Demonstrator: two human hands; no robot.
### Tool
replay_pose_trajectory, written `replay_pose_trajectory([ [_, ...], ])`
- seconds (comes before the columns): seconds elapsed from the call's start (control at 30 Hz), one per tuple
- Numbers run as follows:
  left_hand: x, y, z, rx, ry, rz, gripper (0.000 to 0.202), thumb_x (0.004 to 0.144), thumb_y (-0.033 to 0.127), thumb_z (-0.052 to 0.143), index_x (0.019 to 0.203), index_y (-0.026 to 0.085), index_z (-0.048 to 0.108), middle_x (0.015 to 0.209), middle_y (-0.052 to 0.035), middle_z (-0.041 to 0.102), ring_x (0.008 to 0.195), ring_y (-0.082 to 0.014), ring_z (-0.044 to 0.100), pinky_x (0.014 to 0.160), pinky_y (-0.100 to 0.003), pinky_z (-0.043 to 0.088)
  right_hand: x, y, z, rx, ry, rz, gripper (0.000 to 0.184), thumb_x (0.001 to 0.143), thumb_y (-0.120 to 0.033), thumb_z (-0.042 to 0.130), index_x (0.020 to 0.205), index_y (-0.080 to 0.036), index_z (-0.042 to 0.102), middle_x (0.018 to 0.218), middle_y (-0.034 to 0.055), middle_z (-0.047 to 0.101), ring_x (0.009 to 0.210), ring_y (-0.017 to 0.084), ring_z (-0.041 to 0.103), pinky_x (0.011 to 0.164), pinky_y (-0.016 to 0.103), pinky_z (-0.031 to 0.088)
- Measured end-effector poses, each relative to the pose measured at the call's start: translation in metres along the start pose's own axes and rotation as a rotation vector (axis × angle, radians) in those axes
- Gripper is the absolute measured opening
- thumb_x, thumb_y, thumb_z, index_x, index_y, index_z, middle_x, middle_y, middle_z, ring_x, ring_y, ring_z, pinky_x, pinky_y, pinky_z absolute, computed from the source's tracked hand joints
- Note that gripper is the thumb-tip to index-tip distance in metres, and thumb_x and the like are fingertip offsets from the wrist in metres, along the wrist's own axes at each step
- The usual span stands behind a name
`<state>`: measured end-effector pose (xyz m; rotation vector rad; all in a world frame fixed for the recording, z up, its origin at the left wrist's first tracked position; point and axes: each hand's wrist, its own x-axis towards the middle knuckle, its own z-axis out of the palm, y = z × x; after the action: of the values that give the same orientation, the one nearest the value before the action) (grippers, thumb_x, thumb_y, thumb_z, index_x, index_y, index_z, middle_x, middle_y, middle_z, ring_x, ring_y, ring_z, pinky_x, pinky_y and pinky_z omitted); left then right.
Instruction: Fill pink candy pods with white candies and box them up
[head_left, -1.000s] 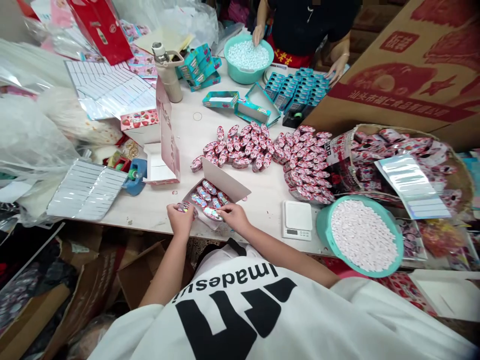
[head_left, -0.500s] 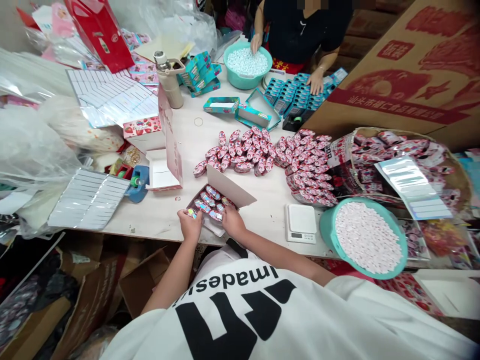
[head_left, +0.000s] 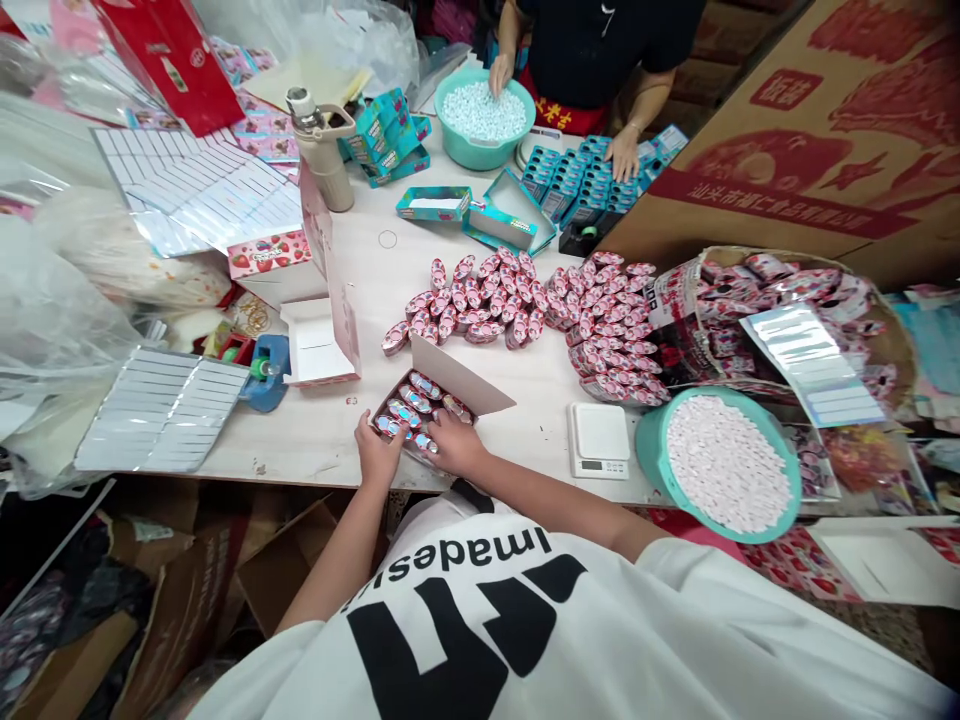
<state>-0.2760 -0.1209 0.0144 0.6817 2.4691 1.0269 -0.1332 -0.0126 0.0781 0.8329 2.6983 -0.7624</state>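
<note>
An open cardboard box (head_left: 469,378) lies at the table's near edge, its pale lid flap raised at the far right side. Several small pink oval containers (head_left: 406,413) with shiny, bluish tops stand packed in rows inside it. My left hand (head_left: 379,455) grips the box's near left corner, thumb over the rim beside the containers. Bent over the near right part of the box, my right hand (head_left: 456,446) has its fingers closed on a container there; its fingertips are partly hidden. Beyond the box, many matching pink containers (head_left: 491,293) are grouped on the table.
At right are a white scale (head_left: 599,431), a teal basin (head_left: 651,447) of pale pink pieces and a tipped sack (head_left: 679,300) of containers. A tape dispenser (head_left: 264,378), open strawberry box (head_left: 322,340) and flask (head_left: 326,165) stand left. Opposite, a person's hand (head_left: 501,75) reaches into another basin.
My right hand has shifted left and nearer over the box, its fingers now across the near containers. My left hand still holds the corner. The camera view has shifted slightly.
</note>
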Motion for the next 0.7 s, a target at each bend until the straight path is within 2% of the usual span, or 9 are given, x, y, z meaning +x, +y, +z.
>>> replay_pose_trajectory([
  [0.03,0.001,-0.001,0.001,0.021,0.019,0.028,0.083,0.070,0.050,0.073,0.136,0.015,0.035,0.123,-0.0173,0.051,0.121,-0.0298,0.050,0.104,-0.048,0.042,0.002,0.000,-0.001,-0.017,-0.006,-0.012,0.034,0.084,-0.045,0.062,0.106,-0.019,0.062,0.120,0.0139,0.053,0.111,0.029,0.050,0.084,0.035,0.049],
  [0.1,0.006,-0.002,-0.001,-0.006,-0.028,0.042,0.076,0.069,0.048,0.073,0.131,0.017,0.043,0.130,-0.0165,0.049,0.127,-0.0294,0.046,0.108,-0.046,0.039,0.006,0.000,0.000,-0.047,-0.031,-0.043,0.037,0.080,-0.044,0.066,0.107,-0.018,0.062,0.122,0.0146,0.052,0.109,0.030,0.051,0.081,0.036,0.050],
  [0.17,0.013,-0.005,-0.007,-0.077,-0.160,0.012,0.064,0.071,0.049,0.070,0.124,0.019,0.049,0.122,-0.0115,0.057,0.116,-0.0243,0.055,0.102,-0.040,0.045,0.009,-0.002,0.002,-0.077,-0.050,-0.062,0.036,0.079,-0.037,0.066,0.109,-0.018,0.061,0.124,0.0147,0.052,0.107,0.030,0.052,0.078,0.035,0.050],
  [0.23,0.021,-0.008,-0.014,-0.108,-0.256,-0.038,0.052,0.075,0.051,0.065,0.114,0.019,0.054,0.108,-0.0074,0.064,0.099,-0.0199,0.062,0.091,-0.035,0.050,0.011,-0.003,0.005,-0.096,-0.054,-0.065,0.026,0.084,-0.027,0.059,0.108,-0.017,0.060,0.121,0.0145,0.054,0.105,0.028,0.053,0.077,0.034,0.050],
  [0.37,0.026,-0.009,-0.026,-0.052,-0.319,-0.076,0.042,0.072,0.053,0.065,0.094,0.018,0.057,0.090,-0.0046,0.066,0.083,-0.0189,0.063,0.076,-0.032,0.051,0.007,0.003,0.006,-0.098,-0.045,-0.049,0.025,0.086,-0.015,0.049,0.109,-0.016,0.057,0.113,0.0132,0.058,0.100,0.026,0.056,0.077,0.033,0.049],
  [0.53,0.010,-0.001,-0.028,0.085,-0.389,-0.077,0.045,0.066,0.060,0.068,0.080,0.020,0.053,0.074,-0.0010,0.060,0.070,-0.0199,0.057,0.067,-0.032,0.045,-0.005,0.022,0.002,-0.107,-0.052,-0.020,0.031,0.088,-0.018,0.048,0.119,-0.018,0.051,0.114,0.0119,0.061,0.101,0.026,0.057,0.077,0.033,0.048],
  [0.6,0.002,0.003,-0.027,0.133,-0.426,-0.087,0.049,0.066,0.063,0.066,0.087,0.020,0.054,0.074,-0.0012,0.059,0.070,-0.0206,0.057,0.068,-0.033,0.045,-0.008,0.030,0.000,-0.110,-0.074,-0.034,0.031,0.088,-0.020,0.050,0.119,-0.019,0.051,0.112,0.0110,0.063,0.099,0.026,0.058,0.077,0.033,0.048],
  [0.7,-0.007,0.006,-0.027,0.187,-0.469,-0.120,0.069,0.068,0.065,0.063,0.115,0.017,0.050,0.087,-0.0046,0.063,0.077,-0.0221,0.061,0.072,-0.034,0.047,-0.012,0.041,-0.005,-0.109,-0.106,-0.094,0.031,0.089,-0.025,0.050,0.120,-0.022,0.050,0.112,0.0094,0.064,0.098,0.025,0.060,0.076,0.032,0.048],
])
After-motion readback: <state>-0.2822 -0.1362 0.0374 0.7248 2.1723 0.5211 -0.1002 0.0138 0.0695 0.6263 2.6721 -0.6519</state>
